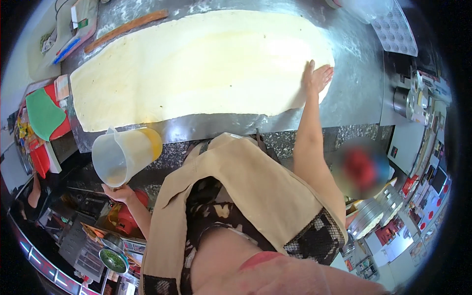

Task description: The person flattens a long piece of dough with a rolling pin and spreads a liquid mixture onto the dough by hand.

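A large, thin sheet of pale dough is spread along the metal table, with a faint yellow sheen over parts of its surface and a few small dark specks. My right hand lies on the dough near its right end, palm down and fingers stretched out. My left hand grips a translucent plastic measuring jug just off the table's near edge. Yellow liquid gathers in the jug's bottom end, and its wide mouth shows toward me. The jug hides part of the table edge behind it.
A flat wooden strip lies beyond the dough on the metal table. At the far right is a tray with round hollows. A steel pot stands at the right. Another person is at the far left.
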The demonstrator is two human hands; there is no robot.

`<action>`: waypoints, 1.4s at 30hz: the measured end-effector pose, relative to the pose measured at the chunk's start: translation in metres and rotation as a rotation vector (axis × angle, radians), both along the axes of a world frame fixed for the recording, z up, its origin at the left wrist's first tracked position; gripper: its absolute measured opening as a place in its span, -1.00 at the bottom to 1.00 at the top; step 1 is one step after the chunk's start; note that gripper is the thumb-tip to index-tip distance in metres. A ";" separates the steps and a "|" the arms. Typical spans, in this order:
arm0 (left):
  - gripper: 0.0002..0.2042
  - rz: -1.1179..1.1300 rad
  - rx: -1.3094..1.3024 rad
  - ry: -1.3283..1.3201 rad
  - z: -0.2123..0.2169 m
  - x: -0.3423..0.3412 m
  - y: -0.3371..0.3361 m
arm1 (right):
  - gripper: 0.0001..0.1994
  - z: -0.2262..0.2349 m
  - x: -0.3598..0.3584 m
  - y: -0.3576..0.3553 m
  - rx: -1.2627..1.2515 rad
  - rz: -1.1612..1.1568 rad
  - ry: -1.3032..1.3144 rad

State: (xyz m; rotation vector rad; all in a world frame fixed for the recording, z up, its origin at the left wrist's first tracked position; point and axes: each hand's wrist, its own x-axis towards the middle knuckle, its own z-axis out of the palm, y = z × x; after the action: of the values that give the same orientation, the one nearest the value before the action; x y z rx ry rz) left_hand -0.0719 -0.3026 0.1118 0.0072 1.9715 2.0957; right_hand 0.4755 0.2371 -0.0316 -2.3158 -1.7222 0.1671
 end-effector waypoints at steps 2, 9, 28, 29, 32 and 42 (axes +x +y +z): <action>-0.56 0.001 0.006 0.027 -0.005 0.003 0.002 | -0.06 0.000 -0.019 0.020 -0.008 0.024 -0.008; -0.50 0.001 -0.085 -0.029 0.007 0.031 0.019 | -0.12 -0.001 -0.200 0.024 -0.043 0.507 -0.092; -0.50 -0.273 -0.631 1.196 -0.043 0.018 -0.027 | -0.11 0.010 -0.467 -0.087 -0.070 1.081 -0.012; -0.48 -0.329 -0.659 1.224 -0.038 0.017 -0.021 | -0.11 0.004 -0.444 -0.068 -0.058 1.029 -0.044; -0.67 -0.226 -0.290 0.637 -0.029 0.019 -0.015 | -0.08 -0.002 -0.357 -0.019 0.064 0.902 0.022; -0.64 -0.149 -0.865 1.285 -0.005 0.010 -0.001 | -0.13 0.017 -0.078 0.082 -0.083 0.598 -0.154</action>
State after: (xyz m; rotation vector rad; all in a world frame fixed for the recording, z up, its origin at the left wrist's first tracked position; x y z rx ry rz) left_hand -0.0623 -0.3040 0.1071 1.5625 3.1706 0.9004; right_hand 0.3975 0.3194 -0.0149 -1.8312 -2.4856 0.1715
